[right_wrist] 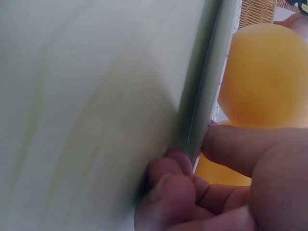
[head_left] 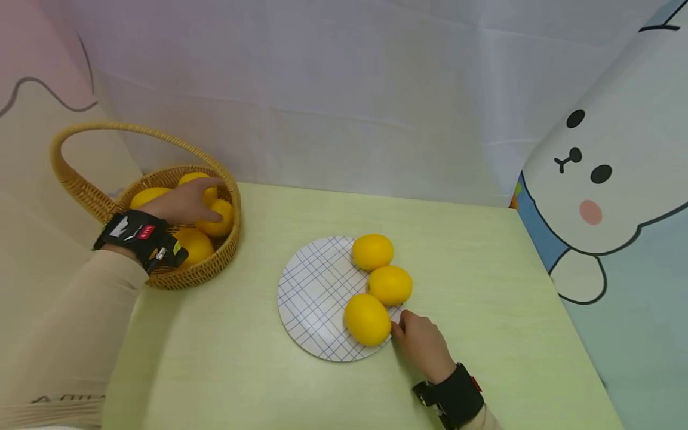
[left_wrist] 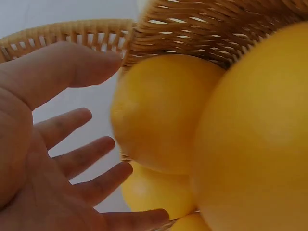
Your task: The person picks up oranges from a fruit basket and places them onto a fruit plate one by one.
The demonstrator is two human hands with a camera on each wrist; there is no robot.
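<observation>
Inside the wicker basket [head_left: 188,277] at the left, my left hand [head_left: 184,201] reaches in among several yellow lemons. Its fingers are spread and relaxed beside a lemon [left_wrist: 159,113] in the left wrist view, with a gap between fingertips and fruit. A round white plate [head_left: 307,292] with a blue grid lies mid-table. Three lemons sit on its right half; the nearest lemon [head_left: 368,319] is close to my right hand [head_left: 426,347]. That hand pinches the plate's rim [right_wrist: 211,82], thumb on top and curled fingers beneath.
The basket's tall arched handle [head_left: 145,130] rises over my left wrist. The pale green table [head_left: 473,280] meets a white cloth backdrop [head_left: 333,107] at the back. A cartoon-printed cloth [head_left: 634,155] hangs along the right side.
</observation>
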